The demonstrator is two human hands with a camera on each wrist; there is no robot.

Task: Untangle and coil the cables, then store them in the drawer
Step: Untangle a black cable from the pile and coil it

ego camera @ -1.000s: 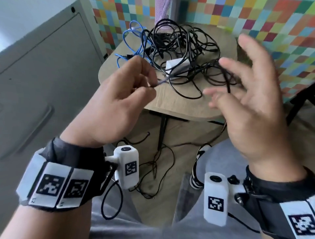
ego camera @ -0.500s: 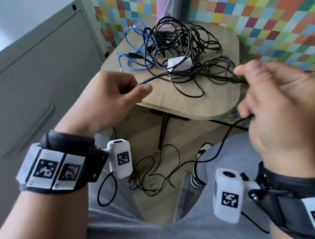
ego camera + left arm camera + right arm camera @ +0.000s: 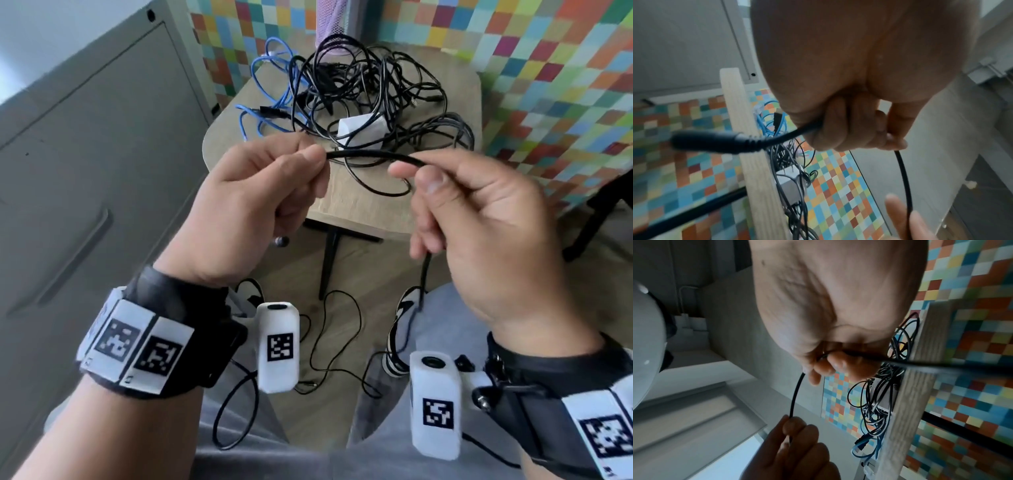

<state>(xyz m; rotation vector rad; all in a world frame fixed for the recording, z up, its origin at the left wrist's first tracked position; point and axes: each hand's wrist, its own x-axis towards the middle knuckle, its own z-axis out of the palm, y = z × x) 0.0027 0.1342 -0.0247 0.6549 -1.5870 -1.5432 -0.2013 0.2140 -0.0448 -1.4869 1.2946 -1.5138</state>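
Note:
A black cable stretches between my two hands above the near edge of a small wooden table. My left hand grips its end in a fist; in the left wrist view the barrel plug sticks out of the fist. My right hand pinches the same cable a short way along, and the rest hangs below it to the floor. Behind lies a tangle of black cables with a blue cable and a white adapter.
A grey cabinet with a long handle stands at the left. Thin black cable loops lie on the wooden floor between my legs and a striped shoe. A multicoloured checkered wall is behind the table.
My right hand has moved left toward my left hand along the cable, so the span between them is shorter. Earlier it was open beside the cable, then it closed on it.

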